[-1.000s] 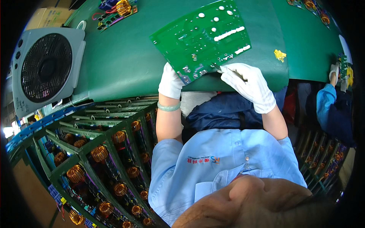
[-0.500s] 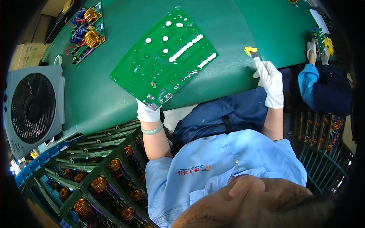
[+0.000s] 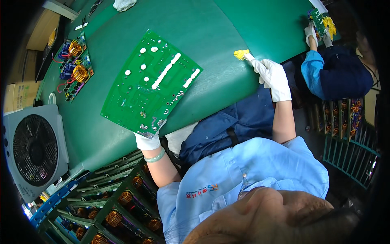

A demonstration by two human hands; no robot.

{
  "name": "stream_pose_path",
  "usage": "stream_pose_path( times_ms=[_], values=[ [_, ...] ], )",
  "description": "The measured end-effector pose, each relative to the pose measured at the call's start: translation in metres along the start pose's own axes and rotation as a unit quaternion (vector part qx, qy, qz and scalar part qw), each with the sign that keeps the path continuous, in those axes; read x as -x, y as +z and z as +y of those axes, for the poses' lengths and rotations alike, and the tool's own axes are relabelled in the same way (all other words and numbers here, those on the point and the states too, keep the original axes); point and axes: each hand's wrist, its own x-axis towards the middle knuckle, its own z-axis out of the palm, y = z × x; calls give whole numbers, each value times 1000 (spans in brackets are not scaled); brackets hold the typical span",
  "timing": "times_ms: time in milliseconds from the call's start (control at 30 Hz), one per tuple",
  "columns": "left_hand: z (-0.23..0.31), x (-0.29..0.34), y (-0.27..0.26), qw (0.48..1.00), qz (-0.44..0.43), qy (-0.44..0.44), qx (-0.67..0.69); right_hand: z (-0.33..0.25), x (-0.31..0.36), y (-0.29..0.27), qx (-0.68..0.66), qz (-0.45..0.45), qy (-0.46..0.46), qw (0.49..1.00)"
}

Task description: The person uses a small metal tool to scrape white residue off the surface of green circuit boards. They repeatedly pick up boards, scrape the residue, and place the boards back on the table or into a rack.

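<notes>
A large green circuit board (image 3: 152,83) with silver solder tracks faces up over the green table (image 3: 227,36). My left hand (image 3: 147,140), in a white glove, grips the board's near corner. My right hand (image 3: 273,77), also gloved in white, reaches out to the right. Its fingertips touch a small yellow piece (image 3: 241,53) lying on the table; whether the fingers grip it I cannot tell.
Two smaller boards with copper coils (image 3: 76,67) lie at the far left. A grey box fan (image 3: 34,148) stands at the left. Racks of coil boards (image 3: 118,203) sit below the table edge. Another person's gloved hands (image 3: 315,30) hold a board at the far right.
My right hand left the big board and moved right to the yellow piece. The left hand alone now holds the board, which has shifted left in view.
</notes>
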Motion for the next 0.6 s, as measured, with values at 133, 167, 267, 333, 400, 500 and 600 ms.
stream_pose_path(
  times_ms=[133, 167, 267, 333, 400, 500, 600],
  values=[
    [1, 0, 1, 1000, -1, 2, -4, -6, -6, 3, 73, -19, 18, 997],
    [0, 0, 0, 1000, -2, 2, -4, -10, -5, 1, 82, -25, 29, 996],
    [0, 1, 0, 1000, 0, 5, -4, -15, -5, -3, 104, -39, 33, 993],
    [-1, 1, 1, 1000, -1, 6, -3, -16, -4, -5, 113, -44, 31, 992],
    [-1, 1, 1, 1000, 0, 7, -4, -16, -4, -6, 121, -47, 31, 991],
    [1, 2, 1, 1000, 1, 11, -4, -24, 2, -7, 119, -33, 22, 992],
    [1, 4, 2, 1000, 0, 12, -1, -15, 5, -1, 30, 4, -23, 999]
  ],
)
